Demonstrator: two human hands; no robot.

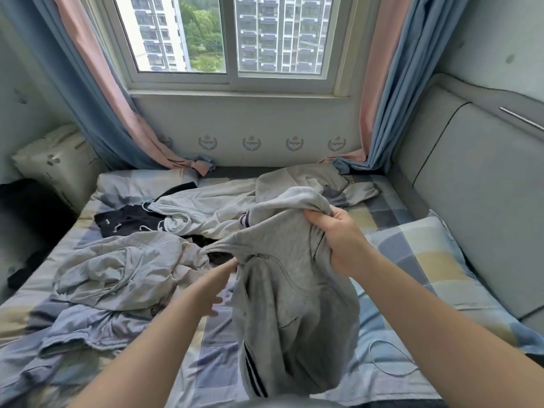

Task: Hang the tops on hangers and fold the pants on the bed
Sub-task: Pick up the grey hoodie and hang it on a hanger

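Observation:
I hold a grey zip-up sweatshirt point(291, 293) with dark stripes above the bed point(212, 366). My right hand point(335, 240) grips a bunch of its fabric near the top. My left hand point(217, 278) reaches to the zipper edge; its fingertips are partly hidden behind the cloth, and it seems to pinch the edge. More clothes lie on the bed: a pale grey crumpled top point(123, 269) at the left, light grey pants with drawstrings point(203, 207) in the middle, a dark garment point(126, 220) and another grey piece point(312, 175) at the back.
A checked pillow point(421, 260) lies at the right beside a padded headboard point(482, 184). A patterned pillow point(56, 163) stands at the far left. Curtains point(103, 92) hang either side of the window point(229, 36). A thin white cord point(391, 360) lies on the sheet. No hanger is in sight.

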